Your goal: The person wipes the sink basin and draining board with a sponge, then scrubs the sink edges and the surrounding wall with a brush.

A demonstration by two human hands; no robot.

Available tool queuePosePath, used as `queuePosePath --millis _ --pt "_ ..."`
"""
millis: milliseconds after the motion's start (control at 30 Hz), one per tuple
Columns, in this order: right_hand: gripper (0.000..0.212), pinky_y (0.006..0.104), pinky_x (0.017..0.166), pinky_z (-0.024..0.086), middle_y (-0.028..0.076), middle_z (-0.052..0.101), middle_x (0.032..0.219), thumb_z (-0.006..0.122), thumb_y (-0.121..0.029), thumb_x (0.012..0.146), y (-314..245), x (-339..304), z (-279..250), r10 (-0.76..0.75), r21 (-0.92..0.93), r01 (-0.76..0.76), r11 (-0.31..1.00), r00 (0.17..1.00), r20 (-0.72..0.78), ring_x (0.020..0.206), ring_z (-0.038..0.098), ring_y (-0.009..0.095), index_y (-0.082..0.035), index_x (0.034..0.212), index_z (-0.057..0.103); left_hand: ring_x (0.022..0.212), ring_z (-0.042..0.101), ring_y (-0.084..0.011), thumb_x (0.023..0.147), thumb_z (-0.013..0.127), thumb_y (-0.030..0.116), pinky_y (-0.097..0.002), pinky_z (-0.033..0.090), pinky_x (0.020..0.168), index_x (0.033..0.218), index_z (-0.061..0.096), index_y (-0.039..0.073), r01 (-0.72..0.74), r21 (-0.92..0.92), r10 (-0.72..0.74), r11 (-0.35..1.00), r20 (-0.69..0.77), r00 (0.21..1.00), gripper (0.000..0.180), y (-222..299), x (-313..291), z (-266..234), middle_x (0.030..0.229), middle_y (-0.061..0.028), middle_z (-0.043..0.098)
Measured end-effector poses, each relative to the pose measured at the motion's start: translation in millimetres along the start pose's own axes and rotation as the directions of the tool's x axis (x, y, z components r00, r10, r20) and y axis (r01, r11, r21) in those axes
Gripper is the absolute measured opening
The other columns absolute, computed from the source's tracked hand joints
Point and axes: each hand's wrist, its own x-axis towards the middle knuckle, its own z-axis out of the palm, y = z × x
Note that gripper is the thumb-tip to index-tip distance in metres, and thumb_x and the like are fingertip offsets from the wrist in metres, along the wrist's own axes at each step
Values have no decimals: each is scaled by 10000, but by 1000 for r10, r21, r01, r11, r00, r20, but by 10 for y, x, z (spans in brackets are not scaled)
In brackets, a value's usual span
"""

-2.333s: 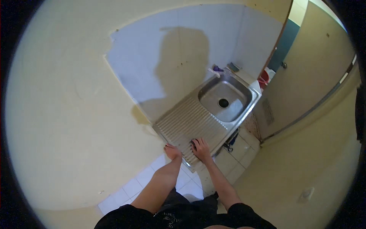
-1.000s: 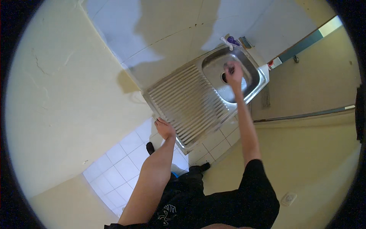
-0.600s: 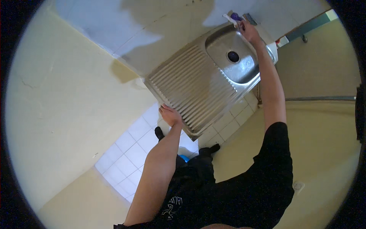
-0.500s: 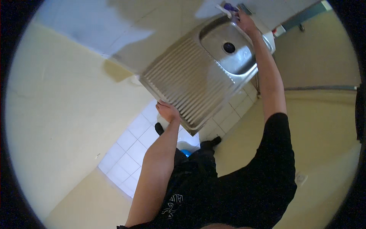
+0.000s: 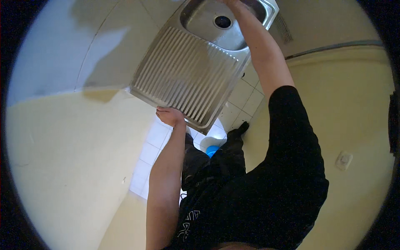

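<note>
A stainless steel sink [image 5: 204, 35] with a ribbed draining board [image 5: 183, 73] slants across the upper middle. My left hand [image 5: 170, 116] is closed on the near edge of the draining board, its fingertips partly hidden. My right arm reaches over the bowl. Only part of my right hand [image 5: 230, 2] shows at the top edge of the picture, by the bowl's far side, with its fingers out of sight. A dark round drain [image 5: 223, 22] sits in the bowl.
Under the sink lies a white tiled floor [image 5: 152, 152], with a blue object [image 5: 211, 151] between my legs. A pale yellow wall [image 5: 79, 146] stands to the left. On the right wall are a grey pipe [image 5: 333, 46] and a white switch or socket [image 5: 344, 160].
The view has shifted, so the sink sits higher and further left. My left hand stays at the draining board's edge. My right hand, beside a purple item before, is now mostly cut off.
</note>
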Motion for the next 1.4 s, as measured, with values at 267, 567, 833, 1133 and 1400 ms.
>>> queuePosePath --millis 267,567,833,1133,1400 --pt "389 448 877 536 216 701 1023 600 -377 891 66 -325 935 444 45 -444 895 896 5 964 676 361 -40 1056 702 947 514 -551 1069 253 324 -586 400 856 948 561 -151 -36 23 38 999 -77 996 579 -111 97 -78 998 -390 565" --pt "290 382 789 568 138 723 976 743 -170 798 470 -44 1107 577 512 -504 695 817 21 877 696 249 -34 1052 704 950 499 -549 1057 251 303 -579 386 862 958 545 -152 -55 -13 56 998 12 998 551 -41 66 -124 1007 -386 556" --pt "249 491 849 541 247 690 1047 599 -189 844 -349 -225 296 92 -332 -229 915 920 -381 929 663 455 -35 1027 669 957 513 -520 1053 261 265 -564 401 847 995 544 -120 -8 9 8 1000 -8 1000 481 -9 109 -208 1025 -345 558" --pt "304 467 821 537 170 616 1082 597 -188 878 -529 253 13 -44 -417 -9 909 992 -117 1016 629 370 -28 1125 524 951 511 -527 1050 279 259 -577 400 841 994 551 -117 -42 -25 43 999 16 999 467 -70 129 -108 1026 -347 553" --pt "266 473 850 542 235 704 970 626 -229 819 -137 -121 725 115 -79 -138 987 963 -242 907 679 410 -30 981 695 962 500 -531 1054 261 276 -577 393 849 976 528 -117 -2 -12 2 1000 -6 1000 481 -10 115 -229 1025 -351 537"
